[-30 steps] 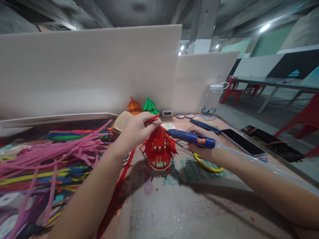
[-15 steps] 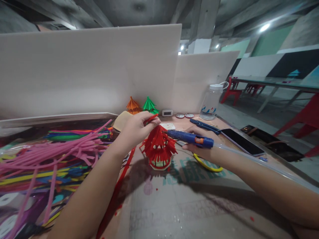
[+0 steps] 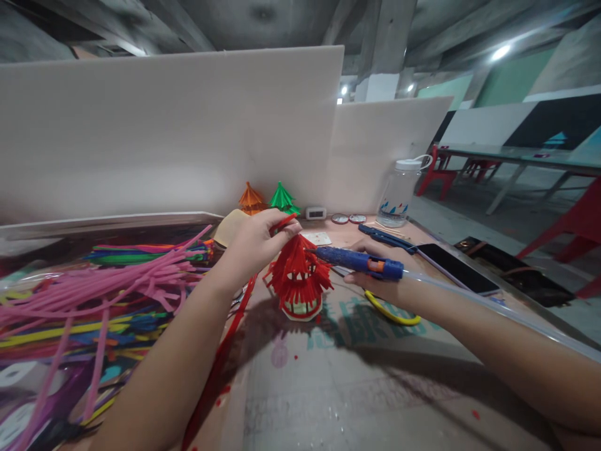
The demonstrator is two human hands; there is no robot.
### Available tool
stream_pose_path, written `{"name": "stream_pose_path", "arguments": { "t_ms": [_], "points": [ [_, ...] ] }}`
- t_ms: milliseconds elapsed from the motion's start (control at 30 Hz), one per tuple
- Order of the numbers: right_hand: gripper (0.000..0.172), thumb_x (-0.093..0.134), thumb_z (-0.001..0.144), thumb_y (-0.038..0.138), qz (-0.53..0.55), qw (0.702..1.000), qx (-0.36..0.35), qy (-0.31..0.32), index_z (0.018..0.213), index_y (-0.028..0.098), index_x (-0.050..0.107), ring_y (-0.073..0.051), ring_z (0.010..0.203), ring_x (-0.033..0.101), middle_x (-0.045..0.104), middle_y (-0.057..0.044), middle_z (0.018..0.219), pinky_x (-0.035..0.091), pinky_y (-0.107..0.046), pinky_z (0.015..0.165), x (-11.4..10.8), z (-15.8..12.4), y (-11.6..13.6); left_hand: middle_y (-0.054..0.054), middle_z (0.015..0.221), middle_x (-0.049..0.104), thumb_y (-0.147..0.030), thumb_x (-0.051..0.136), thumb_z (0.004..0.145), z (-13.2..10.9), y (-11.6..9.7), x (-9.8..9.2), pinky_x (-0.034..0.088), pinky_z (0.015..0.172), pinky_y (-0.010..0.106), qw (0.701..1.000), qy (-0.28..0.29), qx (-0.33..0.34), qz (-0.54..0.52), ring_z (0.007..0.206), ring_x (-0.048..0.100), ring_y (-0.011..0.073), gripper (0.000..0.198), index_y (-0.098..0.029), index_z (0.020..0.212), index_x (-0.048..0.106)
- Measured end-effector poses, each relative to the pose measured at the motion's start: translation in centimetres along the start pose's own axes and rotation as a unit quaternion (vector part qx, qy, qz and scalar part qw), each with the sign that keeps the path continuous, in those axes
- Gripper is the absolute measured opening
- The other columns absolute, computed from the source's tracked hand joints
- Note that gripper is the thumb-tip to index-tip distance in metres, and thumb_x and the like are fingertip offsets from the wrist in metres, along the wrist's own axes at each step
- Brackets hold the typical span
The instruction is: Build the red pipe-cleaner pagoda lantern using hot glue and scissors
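Note:
A red tiered pagoda model [image 3: 300, 275], made of fuzzy strips on a pale base, stands on the table in front of me. My left hand [image 3: 263, 241] is closed at its peak, pinching a red pipe cleaner [image 3: 284, 222] between thumb and fingers. On the other side, my right hand [image 3: 375, 275] grips a blue hot glue gun [image 3: 361, 260], its nozzle pointing left at the upper roof. Whether the nozzle touches the roof I cannot tell. A clear glue stick trails from the gun's back over my forearm. Beneath that hand shows a yellow looped handle [image 3: 394, 316].
Pink pipe cleaners [image 3: 117, 288] and other coloured ones pile up at left. Orange [image 3: 251, 197] and green [image 3: 282, 197] pagoda models stand behind, by a white board [image 3: 164, 138]. Toward the right are a water bottle [image 3: 397, 194], blue pliers-like tool [image 3: 382, 237] and phone [image 3: 455, 268].

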State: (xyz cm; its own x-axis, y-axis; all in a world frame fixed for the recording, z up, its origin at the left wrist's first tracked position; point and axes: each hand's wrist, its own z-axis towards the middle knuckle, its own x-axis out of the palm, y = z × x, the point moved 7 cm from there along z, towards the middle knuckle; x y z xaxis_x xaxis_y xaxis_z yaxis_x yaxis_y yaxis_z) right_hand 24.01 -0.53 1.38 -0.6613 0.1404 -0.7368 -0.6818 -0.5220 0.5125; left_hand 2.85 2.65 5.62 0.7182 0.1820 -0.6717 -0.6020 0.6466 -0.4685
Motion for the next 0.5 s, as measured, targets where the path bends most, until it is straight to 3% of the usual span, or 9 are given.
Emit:
{"name": "stream_pose_path", "arguments": {
  "t_ms": [200,500],
  "points": [
    [0.029,0.075,0.080,0.049,-0.015,1.000,0.001,0.009,0.097,0.026,0.072,-0.018,0.071,0.064,0.074,-0.001,0.083,0.042,-0.026,0.060,0.22,-0.20,-0.25,0.001,0.077,0.063,-0.033,0.056,0.095,-0.05,-0.16,-0.51,0.043,0.067,0.025,1.000,-0.023,0.006,0.018,0.071,0.056,0.0140,0.027,-0.016,0.078,0.067],
    [0.028,0.075,0.080,0.049,-0.039,0.999,0.015,0.029,0.096,0.026,0.072,-0.017,0.066,0.063,0.071,0.001,0.076,0.040,-0.024,0.057,0.50,-0.17,-0.22,0.001,0.078,0.063,-0.034,0.056,0.095,0.03,0.31,-0.74,0.041,0.068,0.026,0.999,-0.039,0.008,0.031,0.069,0.054,0.0139,0.025,-0.017,0.079,0.066]
  ]
}}
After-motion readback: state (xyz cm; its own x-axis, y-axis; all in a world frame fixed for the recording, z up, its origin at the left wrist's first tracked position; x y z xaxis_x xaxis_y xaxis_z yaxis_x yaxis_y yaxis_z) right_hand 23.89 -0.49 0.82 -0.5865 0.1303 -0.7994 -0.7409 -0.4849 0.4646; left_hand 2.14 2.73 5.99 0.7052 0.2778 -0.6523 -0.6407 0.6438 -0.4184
